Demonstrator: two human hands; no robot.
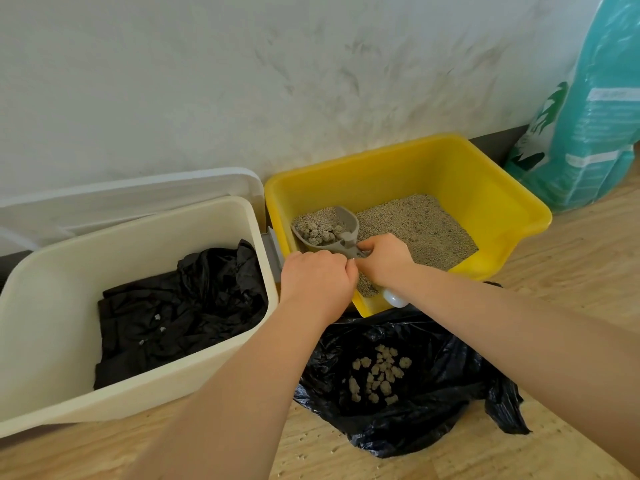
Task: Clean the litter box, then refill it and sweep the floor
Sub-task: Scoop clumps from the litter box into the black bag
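Holding the scoop (327, 230) by its handle, the right hand (384, 259) pointed its loaded bowl toward upper left. The bag (433, 403) lay below, nearer the viewer; the left hand (317, 278), curled, met the right, its grip unclear.

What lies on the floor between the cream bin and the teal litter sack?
In the head view, the yellow litter box stands between the cream bin and the teal litter sack.

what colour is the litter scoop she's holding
Grey. The scoop shows best in the head view, over the yellow litter box.
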